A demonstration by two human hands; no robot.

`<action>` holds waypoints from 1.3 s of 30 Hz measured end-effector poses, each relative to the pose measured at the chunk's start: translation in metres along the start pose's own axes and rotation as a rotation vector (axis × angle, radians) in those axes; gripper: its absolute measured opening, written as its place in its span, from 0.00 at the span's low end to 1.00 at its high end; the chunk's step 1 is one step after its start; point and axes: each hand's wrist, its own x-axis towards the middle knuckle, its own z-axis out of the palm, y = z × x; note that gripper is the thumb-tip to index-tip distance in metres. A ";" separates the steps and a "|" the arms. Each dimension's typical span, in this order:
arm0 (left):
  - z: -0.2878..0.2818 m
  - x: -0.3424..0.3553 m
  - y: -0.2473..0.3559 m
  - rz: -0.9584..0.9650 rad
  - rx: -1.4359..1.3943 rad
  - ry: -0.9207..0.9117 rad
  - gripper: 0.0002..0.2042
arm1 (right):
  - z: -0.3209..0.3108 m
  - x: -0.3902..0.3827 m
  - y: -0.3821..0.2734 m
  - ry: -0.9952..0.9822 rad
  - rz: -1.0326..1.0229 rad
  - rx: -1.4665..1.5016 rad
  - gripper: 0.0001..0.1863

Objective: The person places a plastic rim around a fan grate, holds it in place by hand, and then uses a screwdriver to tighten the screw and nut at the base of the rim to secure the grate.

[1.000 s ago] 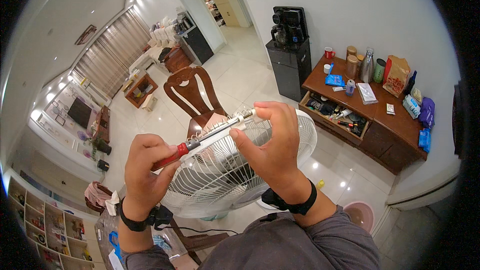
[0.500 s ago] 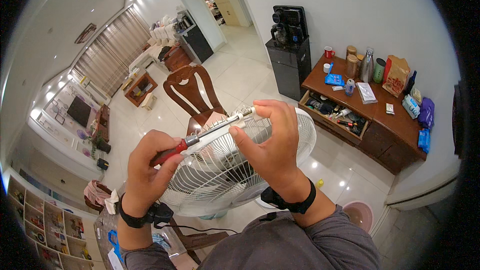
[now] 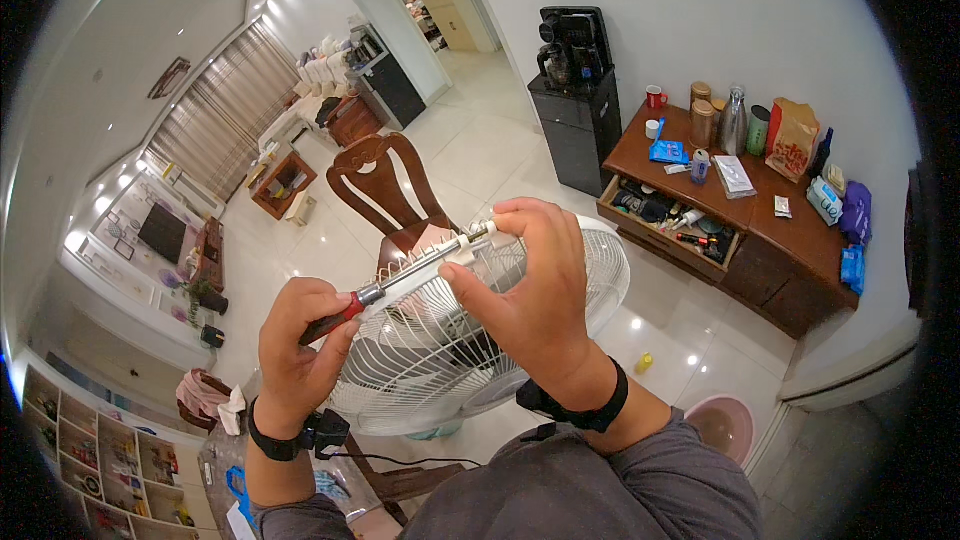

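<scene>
A white fan with a round wire guard (image 3: 420, 380) is tilted in front of me. My left hand (image 3: 295, 350) closes on the red-and-black handle of a screwdriver (image 3: 418, 266), whose metal shaft runs along the guard's upper rim toward the right. At the far end of the shaft, my right hand (image 3: 540, 290) pinches a white plastic clip (image 3: 462, 252) on the rim between thumb and index finger. The screwdriver's tip lies near those fingertips; its exact seat is hard to make out. Dark straps with small devices circle both wrists.
Just beyond the fan stands a wooden chair (image 3: 395, 185). To the right is a brown desk (image 3: 770, 225) with an open, cluttered drawer (image 3: 680, 220). A black drinks machine on a cabinet (image 3: 575, 130) stands behind it. A pink basin (image 3: 722, 425) sits on the floor at lower right.
Both hands have shifted slightly left with the screwdriver. The left fingers sit a little differently on the handle, and the right hand still pinches the rim.
</scene>
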 end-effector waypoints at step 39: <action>-0.020 0.013 0.011 -0.290 0.123 -0.178 0.13 | 0.006 0.002 0.002 0.096 -0.062 0.020 0.25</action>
